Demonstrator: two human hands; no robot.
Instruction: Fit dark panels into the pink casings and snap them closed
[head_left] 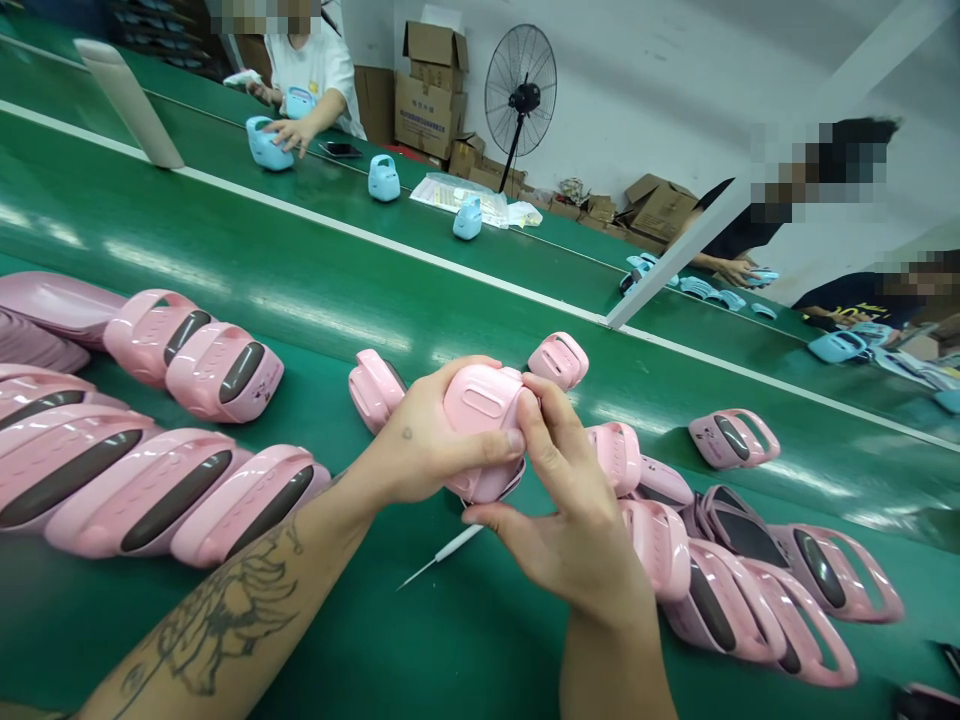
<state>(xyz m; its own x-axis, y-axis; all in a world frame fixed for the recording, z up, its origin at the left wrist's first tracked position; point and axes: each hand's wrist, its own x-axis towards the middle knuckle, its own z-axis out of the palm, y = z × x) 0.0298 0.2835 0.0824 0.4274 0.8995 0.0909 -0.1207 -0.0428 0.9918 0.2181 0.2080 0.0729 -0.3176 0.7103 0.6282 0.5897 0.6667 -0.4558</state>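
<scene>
While lifted clear of the counter between both hands, one pink plastic case, rounded back upward, a dark edge showing along its lower rim. Left hand narrow around the near side, fingers over the top, thumb pressed in toward the far end. Right hand also narrow, fingers curled onto the far end, little finger spread low beneath the case. Both hands holding, neither open. By the look of it, close two-handed work at the case's edge rather than a carry; any reach for a tool calling for one hand to let go first.

Just below the hands, a white-handled pick lying on the green surface, its thin tip aimed away from the right hand. Just past the left hand's knuckles, a pink case on its side; just past the right hand's fingers, another. Left of the left hand, a row of pink cases with dark oval panels; right of the right hand, a heap of the same. Far beyond the hands, across a white strip, a co-worker's hand on a pale-blue case, near a standing fan and cardboard cartons.
</scene>
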